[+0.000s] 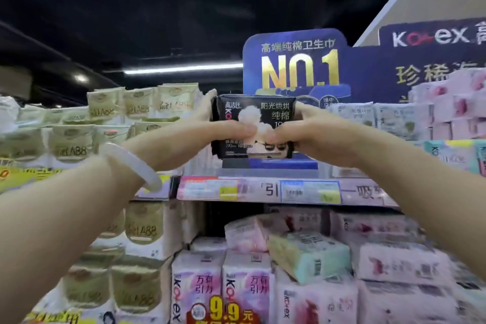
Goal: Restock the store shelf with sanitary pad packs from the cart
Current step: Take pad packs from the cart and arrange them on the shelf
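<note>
Black pad pack held upright btwn both hands, up at top shelf lvl, in front of blue No.1 sign. Left hand grips its left edge, right hand its right edge; thumbs pressed on front face, nearly touching mid-pack. White bangle on left wrist.

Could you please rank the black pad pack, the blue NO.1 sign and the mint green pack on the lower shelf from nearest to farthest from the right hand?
1. Black pad pack: gripped by the right hand itself.
2. Blue NO.1 sign: just above and behind.
3. Mint green pack: well below, lower shelf.
</note>
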Demonstrator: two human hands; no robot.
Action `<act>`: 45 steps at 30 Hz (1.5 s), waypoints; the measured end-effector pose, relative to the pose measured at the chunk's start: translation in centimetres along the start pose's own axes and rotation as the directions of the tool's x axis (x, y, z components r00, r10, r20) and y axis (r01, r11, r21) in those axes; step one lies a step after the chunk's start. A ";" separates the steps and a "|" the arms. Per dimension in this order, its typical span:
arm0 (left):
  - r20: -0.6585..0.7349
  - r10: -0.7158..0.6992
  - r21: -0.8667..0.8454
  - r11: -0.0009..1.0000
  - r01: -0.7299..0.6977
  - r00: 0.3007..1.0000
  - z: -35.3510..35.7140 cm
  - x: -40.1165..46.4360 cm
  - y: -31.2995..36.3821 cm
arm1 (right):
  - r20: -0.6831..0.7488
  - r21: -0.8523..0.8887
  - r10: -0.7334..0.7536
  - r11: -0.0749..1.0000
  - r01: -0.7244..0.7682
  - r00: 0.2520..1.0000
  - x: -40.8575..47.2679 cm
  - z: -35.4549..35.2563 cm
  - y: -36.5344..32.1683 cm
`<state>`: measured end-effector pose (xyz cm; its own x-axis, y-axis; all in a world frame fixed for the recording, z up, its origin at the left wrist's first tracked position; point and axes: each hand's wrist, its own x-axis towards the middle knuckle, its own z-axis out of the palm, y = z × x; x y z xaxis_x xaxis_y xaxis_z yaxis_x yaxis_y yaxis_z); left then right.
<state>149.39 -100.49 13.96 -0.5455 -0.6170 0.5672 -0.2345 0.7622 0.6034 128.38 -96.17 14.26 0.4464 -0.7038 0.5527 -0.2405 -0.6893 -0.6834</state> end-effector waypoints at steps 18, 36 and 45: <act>0.158 -0.225 -0.143 0.958 0.248 0.961 2.0 10.2 -7.7 | -0.074 -0.083 0.263 0.960 -0.269 0.962 5.3 -4.1 7.5; 0.358 -0.174 0.029 0.984 0.176 0.917 5.4 13.2 -7.5 | -0.364 -0.657 0.061 0.690 -0.303 0.929 4.6 -4.6 1.3; 0.369 -0.208 0.005 0.975 0.222 0.906 7.5 13.9 -6.1 | -0.356 -0.768 0.071 0.546 -0.335 0.932 3.9 -5.1 1.7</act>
<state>137.24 -112.23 13.98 -0.7423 -0.6452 0.1809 -0.3542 0.6070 0.7114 125.30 -100.97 17.69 0.0915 -0.7660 0.6363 -0.9428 -0.2724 -0.1923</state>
